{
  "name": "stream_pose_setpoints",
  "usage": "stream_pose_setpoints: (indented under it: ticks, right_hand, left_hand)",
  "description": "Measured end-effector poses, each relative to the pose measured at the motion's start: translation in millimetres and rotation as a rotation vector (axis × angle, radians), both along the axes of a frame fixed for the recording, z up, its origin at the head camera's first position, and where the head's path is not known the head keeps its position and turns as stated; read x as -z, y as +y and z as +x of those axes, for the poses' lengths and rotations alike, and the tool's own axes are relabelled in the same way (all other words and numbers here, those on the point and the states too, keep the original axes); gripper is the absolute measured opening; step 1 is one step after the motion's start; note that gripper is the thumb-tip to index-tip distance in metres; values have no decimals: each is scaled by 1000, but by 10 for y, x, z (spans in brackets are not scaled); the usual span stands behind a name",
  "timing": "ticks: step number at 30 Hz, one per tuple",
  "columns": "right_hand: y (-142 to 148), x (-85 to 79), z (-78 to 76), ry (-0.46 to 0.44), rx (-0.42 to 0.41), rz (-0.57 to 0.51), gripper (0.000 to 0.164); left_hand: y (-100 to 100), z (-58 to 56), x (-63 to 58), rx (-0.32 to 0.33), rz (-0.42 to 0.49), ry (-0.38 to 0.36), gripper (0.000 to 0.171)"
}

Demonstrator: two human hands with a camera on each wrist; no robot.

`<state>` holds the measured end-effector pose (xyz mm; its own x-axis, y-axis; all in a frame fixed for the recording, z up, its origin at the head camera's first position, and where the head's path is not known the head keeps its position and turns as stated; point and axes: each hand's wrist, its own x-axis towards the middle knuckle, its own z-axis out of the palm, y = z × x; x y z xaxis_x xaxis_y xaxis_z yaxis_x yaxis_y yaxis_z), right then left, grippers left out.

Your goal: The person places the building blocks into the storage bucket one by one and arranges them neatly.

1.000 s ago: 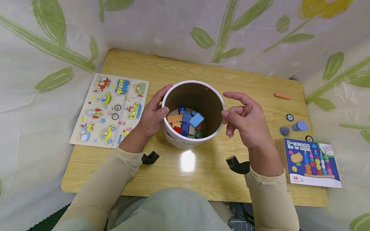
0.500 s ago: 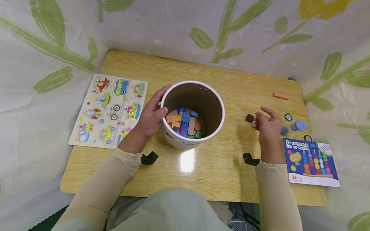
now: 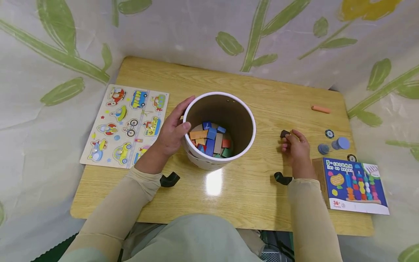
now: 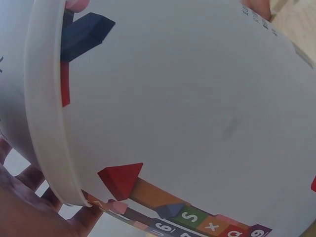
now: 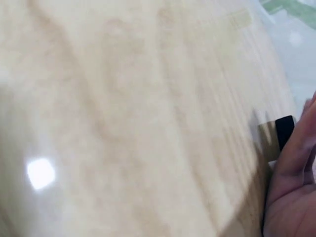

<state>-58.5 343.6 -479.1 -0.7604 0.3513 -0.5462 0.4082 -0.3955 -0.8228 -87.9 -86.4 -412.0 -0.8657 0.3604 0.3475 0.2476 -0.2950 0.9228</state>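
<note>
My left hand grips the rim of a white bucket, thumb over the edge and fingers along the outside. Several coloured blocks lie at its bottom, among them an orange block and a blue block. The left wrist view shows the bucket's printed side close up. Out to the right, my right hand pinches a small dark block just at the tabletop. The same dark block shows beside the fingers in the right wrist view, where the grip is partly hidden.
A picture puzzle board lies on the left. On the right are an orange stick, a black disc, a blue cylinder, a smaller blue piece and a bead-set box. A patterned curtain stands behind the table.
My right hand has gone from the bucket's right rim to the dark block and taken hold of it. A light blue block on top of the pile has dropped from view. The left hand stays put.
</note>
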Motion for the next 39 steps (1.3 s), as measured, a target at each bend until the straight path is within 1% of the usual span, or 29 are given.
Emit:
stream_pose_setpoints:
  ticks: [4, 9, 12, 16, 18, 20, 23, 27, 32, 34, 36, 37, 39]
  right_hand:
    - [41, -1, -23, -38, -37, -48, 53]
    - [19, -36, -31, -87, -55, -45, 46]
    - [4, -56, -19, -91, -54, -40, 43]
    - [-23, -85, 1, -67, -47, -75, 41]
    - [-49, -125, 1, -34, -55, -86, 41]
    - [-92, -205, -15, 16, -69, -94, 41]
    - [-207, -404, -34, 101, -134, -94, 40]
    - [-470, -777, -12, 211, -250, -134, 37]
    - [-890, -1305, 87, 348, -361, -231, 35]
    - [-1052, -1481, 140, 405, -399, -261, 33]
    - [-1198, -1621, 195, 452, -443, -276, 32]
    - [-1262, -1676, 220, 477, -481, -266, 32]
    - [-1369, -1757, 260, 525, -605, -209, 37]
  left_hand:
    - [-5, 3, -1, 7, 7, -2, 65]
    - [-8, 1, 1, 17, 20, 3, 65]
    - [-4, 1, 5, 17, 17, 5, 66]
    - [-5, 7, 1, 16, 13, 0, 66]
    - [-5, 6, -4, 15, 12, -4, 66]
    - [-3, 2, -1, 12, 9, -10, 66]
    - [-8, -4, 4, 0, -4, -10, 66]
    - [-13, -4, 9, -14, -21, -6, 66]
    - [-3, -1, 9, -11, -17, 1, 66]
    - [-2, -3, 11, -16, -22, 5, 66]
    - [3, -3, 14, -23, -28, 8, 66]
    - [7, -3, 16, -26, -30, 9, 66]
    - [14, -5, 18, -32, -36, 11, 65]
